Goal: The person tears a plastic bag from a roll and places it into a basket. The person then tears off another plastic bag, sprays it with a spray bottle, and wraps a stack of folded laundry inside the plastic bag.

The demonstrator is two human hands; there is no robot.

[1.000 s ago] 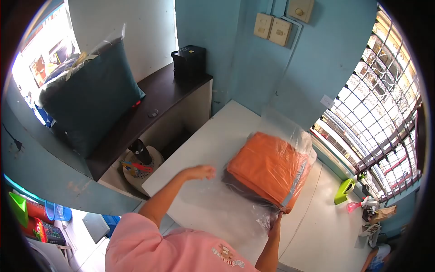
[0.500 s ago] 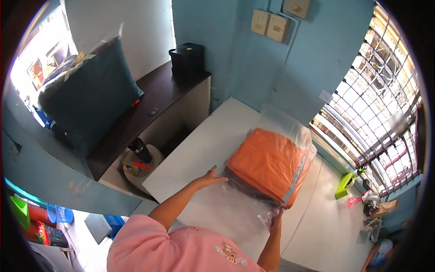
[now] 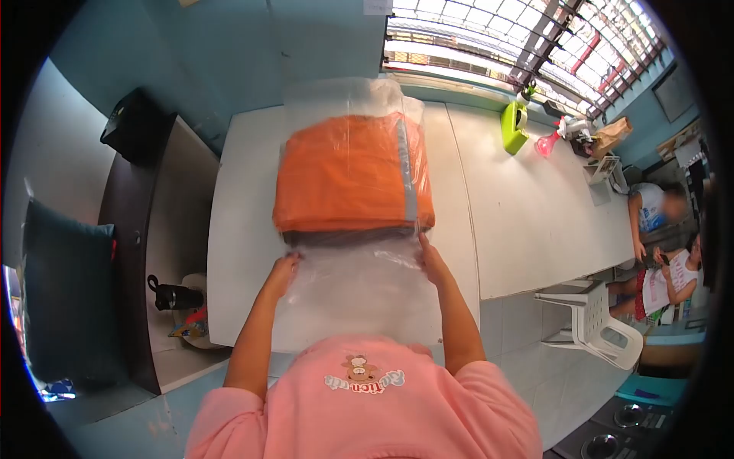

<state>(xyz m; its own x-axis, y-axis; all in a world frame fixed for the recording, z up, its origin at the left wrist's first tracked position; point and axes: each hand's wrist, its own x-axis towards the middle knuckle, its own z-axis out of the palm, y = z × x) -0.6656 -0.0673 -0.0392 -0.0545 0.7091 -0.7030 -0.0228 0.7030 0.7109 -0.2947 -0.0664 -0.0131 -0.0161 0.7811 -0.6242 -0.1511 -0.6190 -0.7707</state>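
Note:
A folded orange garment point(image 3: 340, 172) with a grey stripe lies on the white table inside a clear plastic bag point(image 3: 344, 271). The bag's loose end spreads toward me, below the garment's dark lower edge. My left hand point(image 3: 284, 274) is closed on the left edge of this loose plastic. At the right edge, close to the garment's lower corner, my right hand point(image 3: 431, 258) pinches the plastic. My fingertips are partly hidden on both sides.
The white table point(image 3: 527, 222) carries a green tape dispenser point(image 3: 514, 128) and a pink bottle point(image 3: 547, 144) near the barred window. A dark shelf point(image 3: 145, 206) with a black tumbler point(image 3: 177, 296) stands left. Two people and a white chair point(image 3: 600, 325) are at right.
My view has turned right, so the garment now lies square before me. My left hand has gone from spread fingers to holding the bag's edge; my right hand stays on the plastic.

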